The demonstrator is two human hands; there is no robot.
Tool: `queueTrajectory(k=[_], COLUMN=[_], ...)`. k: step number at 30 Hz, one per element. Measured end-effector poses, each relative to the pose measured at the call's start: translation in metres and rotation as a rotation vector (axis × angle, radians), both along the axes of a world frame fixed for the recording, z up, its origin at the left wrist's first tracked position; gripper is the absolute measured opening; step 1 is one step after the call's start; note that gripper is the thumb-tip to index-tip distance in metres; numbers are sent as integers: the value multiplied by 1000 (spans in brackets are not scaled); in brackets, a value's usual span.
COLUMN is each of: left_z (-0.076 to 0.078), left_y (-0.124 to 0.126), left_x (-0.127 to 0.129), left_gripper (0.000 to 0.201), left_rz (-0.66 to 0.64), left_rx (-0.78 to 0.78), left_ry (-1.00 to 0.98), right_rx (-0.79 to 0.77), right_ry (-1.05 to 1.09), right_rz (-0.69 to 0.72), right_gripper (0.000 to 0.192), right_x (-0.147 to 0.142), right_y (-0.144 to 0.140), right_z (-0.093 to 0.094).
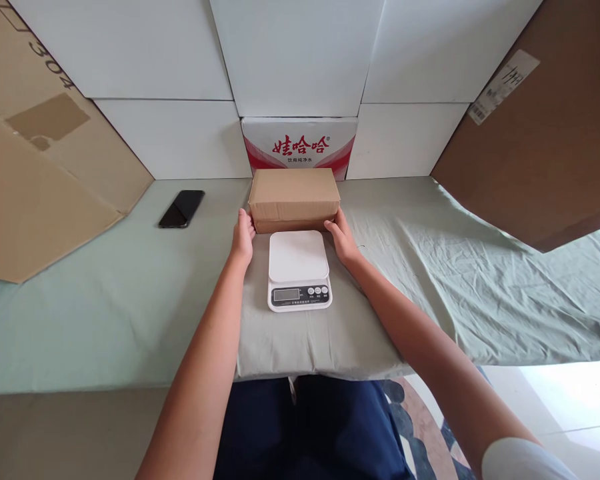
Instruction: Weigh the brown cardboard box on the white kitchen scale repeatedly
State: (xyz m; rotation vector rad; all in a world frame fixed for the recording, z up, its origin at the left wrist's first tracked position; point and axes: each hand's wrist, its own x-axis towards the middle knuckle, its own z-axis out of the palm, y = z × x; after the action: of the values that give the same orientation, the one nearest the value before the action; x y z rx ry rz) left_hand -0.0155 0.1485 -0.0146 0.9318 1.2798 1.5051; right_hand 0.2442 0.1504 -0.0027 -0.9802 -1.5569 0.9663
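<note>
The cardboard box (295, 199) sits on the tabletop (105, 313), which is covered in a pale green cloth, just behind a white kitchen scale (299, 269) and in front of a red-and-white printed carton (299, 145) that stands against the white wall panels. Its long axis runs left to right across the view, one long side facing the person, the top flat and closed.

The left hand (243, 237) presses against the box's left end and the right hand (341, 237) against its right end, so both hands hold the box between them, fingers flat on the short sides. It looks to rest on the cloth, not lifted. This reads as the gripping step, the box taken by its two ends. Raising it would call for even pressure from both sides and enough height to pass over the scale's platform without knocking it.

Large brown cardboard sheets lean at the far left (35, 167) and far right (545, 133). A black phone (182, 208) lies flat on the cloth, well apart to the left of the box.
</note>
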Motion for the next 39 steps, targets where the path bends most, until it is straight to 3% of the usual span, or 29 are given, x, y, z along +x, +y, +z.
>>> queueTrajectory(k=[9, 16, 23, 27, 32, 39], left_z=[-7, -11, -3, 9, 20, 9], left_y=[5, 6, -5, -26, -69, -126], left_x=[0, 0, 3, 9, 20, 30], left_gripper=[83, 77, 79, 81, 74, 74], left_rz=[6, 52, 24, 38, 10, -67], left_rx=[57, 138, 259, 327, 391, 324], left_ry=[-19, -15, 32, 72, 26, 22], right_rx=[-81, -23, 85, 142, 170, 111], right_ry=[-60, -65, -11, 77, 80, 23], right_rz=[-49, 61, 27, -5, -9, -5], right_gripper=[63, 81, 86, 84, 89, 104], right_x=[-2, 2, 4, 4, 9, 27], right_y=[2, 5, 2, -6, -36, -86], right_z=[1, -1, -3, 1, 7, -1])
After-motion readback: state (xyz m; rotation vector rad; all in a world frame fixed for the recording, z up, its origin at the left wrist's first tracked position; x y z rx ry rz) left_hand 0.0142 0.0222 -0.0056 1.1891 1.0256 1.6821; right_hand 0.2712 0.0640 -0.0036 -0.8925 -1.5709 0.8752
